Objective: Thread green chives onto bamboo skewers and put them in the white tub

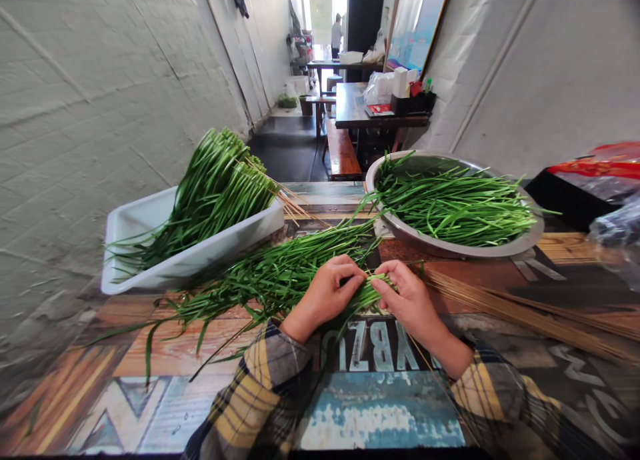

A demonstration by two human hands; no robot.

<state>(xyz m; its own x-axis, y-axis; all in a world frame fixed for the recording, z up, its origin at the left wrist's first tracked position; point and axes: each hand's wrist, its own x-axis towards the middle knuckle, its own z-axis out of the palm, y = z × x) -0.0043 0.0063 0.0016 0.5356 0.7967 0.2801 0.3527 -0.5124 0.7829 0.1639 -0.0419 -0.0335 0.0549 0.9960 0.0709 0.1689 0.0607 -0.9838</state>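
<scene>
My left hand (330,290) is closed, its thumb and fingers pinching a small bunch of green chives (371,293). Over the table's middle, my right hand (407,299) grips the pale cut ends of the same bunch. A thin bamboo skewer (425,361) runs below my right hand; whether it passes through the stems is hidden by my fingers. Loose chives (270,270) lie in a heap left of and behind my hands. At the left, a white tub (143,210) holds stacked chives (225,180) with skewer ends sticking out to the right.
A metal bowl (457,250) of chives stands at the back right. Bare skewers (520,310) lie fanned on the right of the patterned table (380,413). Plastic bags (620,237) sit at the right edge. Beyond are a dark table (353,103), a bench (341,147) and a distant person (337,35).
</scene>
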